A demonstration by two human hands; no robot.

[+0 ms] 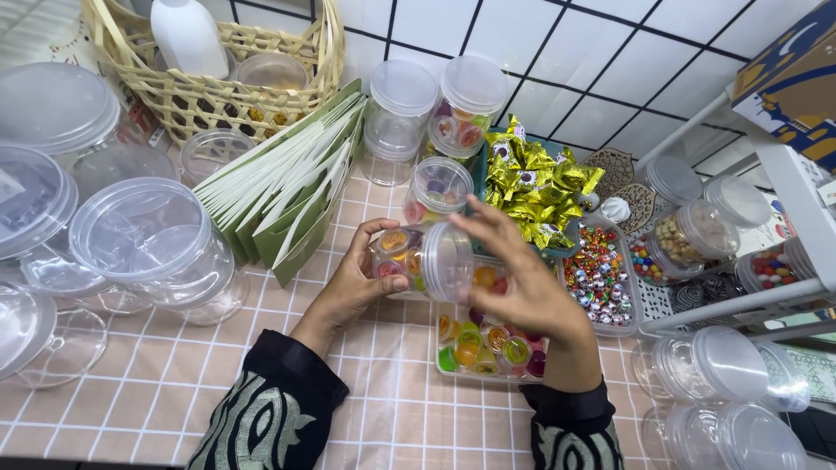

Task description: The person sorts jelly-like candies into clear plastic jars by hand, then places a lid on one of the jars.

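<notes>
Grip: left hand (353,283) holds candy-filled jar (402,258) sideways, frame centre | right hand (522,287) clasps its lid (448,261) | lid seated, tightness unclear | candy tray (488,348) below half full

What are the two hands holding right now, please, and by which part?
The left hand grips the body of a clear jar lying sideways; the right hand grips its lid.

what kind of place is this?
Probably a home or small-shop sweets-packing table: hands close a clear jar of jelly cups, with a tray of jelly cups, gold-wrapped candies and empty lidded jars around.
</notes>
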